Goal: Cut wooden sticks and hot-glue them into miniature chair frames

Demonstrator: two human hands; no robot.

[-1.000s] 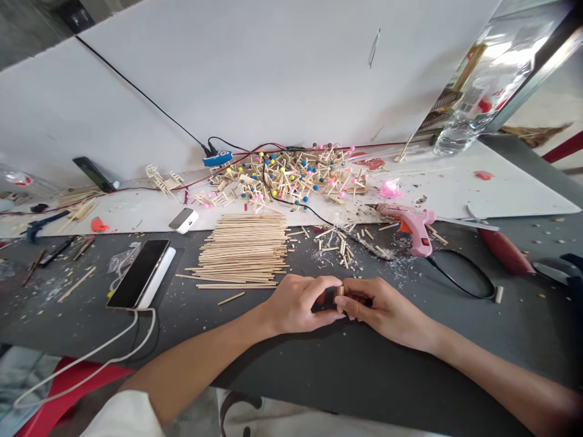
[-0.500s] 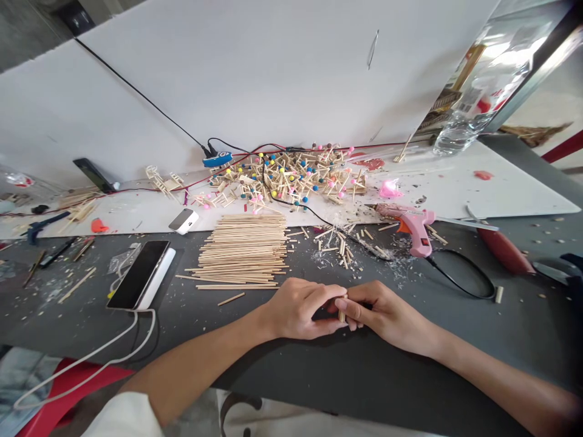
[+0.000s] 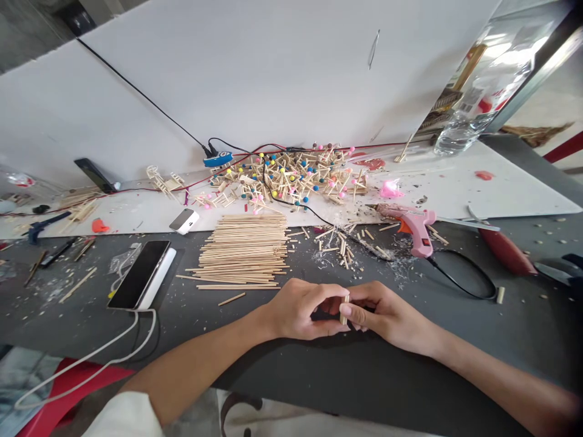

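Note:
Short wooden sticks stand upright, side by side, between my two hands above the front of the dark table. My left hand has its index finger on their top end and its thumb near the bottom end. My right hand pinches them from the right, its thumb lying across their front. How many sticks there are I cannot make out. Left of my hands lies a stack of long thin wooden sticks, with one short stick in front of it.
At the back is a heap of stick pieces with coloured balls. A pink glue gun lies to the right, its black cable looping forward. A phone with a white cable lies left; a red-handled tool lies far right.
My right thumb has shifted slightly lower on the short sticks, so more of them shows. Both hands otherwise stay in nearly the same place.

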